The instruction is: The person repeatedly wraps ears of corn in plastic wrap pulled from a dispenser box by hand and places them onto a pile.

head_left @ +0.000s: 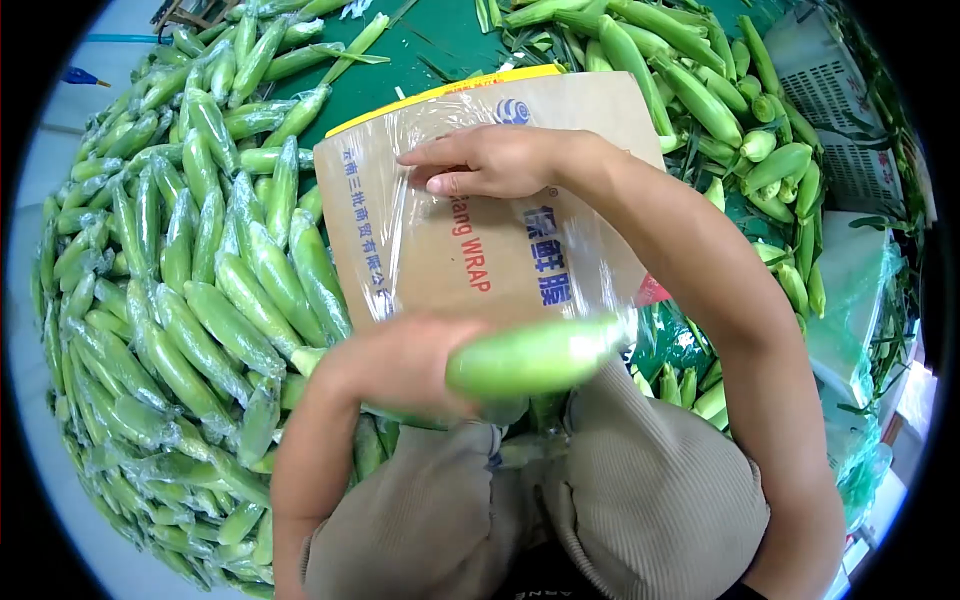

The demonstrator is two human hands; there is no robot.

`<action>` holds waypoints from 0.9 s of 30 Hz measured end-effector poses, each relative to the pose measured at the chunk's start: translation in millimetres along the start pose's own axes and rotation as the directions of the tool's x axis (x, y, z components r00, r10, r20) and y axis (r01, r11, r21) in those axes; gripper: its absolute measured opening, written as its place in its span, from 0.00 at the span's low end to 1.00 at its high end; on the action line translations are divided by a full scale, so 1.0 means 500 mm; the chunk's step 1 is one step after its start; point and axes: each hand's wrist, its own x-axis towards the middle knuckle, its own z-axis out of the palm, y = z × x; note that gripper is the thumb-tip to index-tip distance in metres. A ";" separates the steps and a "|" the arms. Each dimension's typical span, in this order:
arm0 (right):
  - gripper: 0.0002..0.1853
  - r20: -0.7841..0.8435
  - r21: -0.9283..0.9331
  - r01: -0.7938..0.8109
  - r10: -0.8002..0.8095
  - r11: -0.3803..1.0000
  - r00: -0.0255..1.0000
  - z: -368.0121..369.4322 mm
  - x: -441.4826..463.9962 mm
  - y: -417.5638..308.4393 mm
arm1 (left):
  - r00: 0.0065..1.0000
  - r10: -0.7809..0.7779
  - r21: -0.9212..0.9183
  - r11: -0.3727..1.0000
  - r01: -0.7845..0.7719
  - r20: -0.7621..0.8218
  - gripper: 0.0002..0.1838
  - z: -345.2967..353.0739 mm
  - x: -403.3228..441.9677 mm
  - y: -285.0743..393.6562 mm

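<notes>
My left hand [415, 360], blurred by motion, is closed on an ear of corn [535, 355] in its smooth green husk, held above my lap in front of the near edge of a cardboard box [420, 250]. Clear plastic wrap [385, 225] lies over the box's printed face, with creases running along its left part. My right hand [490, 163] reaches across from the right and rests on the film near the box's far side, fingers stretched out and thumb apart. Whether the fingertips grip the film's edge is hard to see.
A big heap of film-wrapped corn [190, 290] fills the left side. Unwrapped corn [700, 90] is piled at the far right, beside a pale plastic crate [835, 110]. More ears [690, 390] lie by my right knee. A yellow edge [450, 95] shows behind the box.
</notes>
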 end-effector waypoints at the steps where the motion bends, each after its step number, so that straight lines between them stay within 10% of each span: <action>1: 0.27 -0.030 0.014 0.020 -0.020 1.000 0.999 0.003 -0.008 -0.010 | 0.997 -0.004 -0.096 0.995 0.012 0.079 0.34 0.014 -0.018 0.022; 6: 0.28 -0.144 -0.113 0.140 -0.155 0.984 0.977 0.066 -0.156 -0.171 | 0.977 0.023 -0.157 0.988 0.011 0.214 0.43 0.044 -0.066 0.045; 8: 0.32 0.043 0.173 0.138 -0.147 0.975 0.988 0.097 -0.246 -0.239 | 0.995 0.099 -0.064 0.993 -0.100 -0.028 0.48 0.046 -0.107 0.032; 10: 0.40 0.630 0.259 -0.386 0.148 0.886 0.762 0.098 -0.266 -0.240 | 0.996 0.087 -0.192 0.978 -0.085 0.001 0.52 0.029 -0.112 0.029; 11: 0.40 0.613 0.423 -0.391 0.059 0.817 0.788 0.120 -0.286 -0.213 | 0.996 0.084 -0.292 0.954 -0.073 0.024 0.52 0.028 -0.103 0.018; 14: 0.39 0.292 0.888 -0.210 -0.149 0.409 0.945 0.308 -0.343 -0.072 | 0.995 -0.045 -0.651 0.753 0.093 0.091 0.46 0.059 -0.086 -0.017; 16: 0.41 0.342 0.930 -0.342 -0.023 -0.138 0.939 0.306 -0.361 -0.122 | 0.997 -0.080 -0.814 0.580 0.045 -0.002 0.42 0.098 -0.079 -0.049; 19: 0.47 0.422 0.906 -0.422 -0.190 0.043 0.887 0.263 -0.354 -0.117 | 0.964 -0.262 -0.574 0.796 0.193 -0.039 0.33 0.093 -0.088 -0.029; 22: 0.45 0.553 0.614 -0.582 0.236 0.534 0.799 0.235 -0.302 -0.148 | 0.900 -0.421 -0.488 0.812 0.319 -0.112 0.27 0.116 -0.094 -0.052; 27: 0.32 0.528 0.755 -0.587 0.261 0.293 0.809 0.319 -0.277 -0.133 | 0.847 -0.511 -0.959 0.282 0.005 -0.146 0.14 0.231 -0.166 -0.089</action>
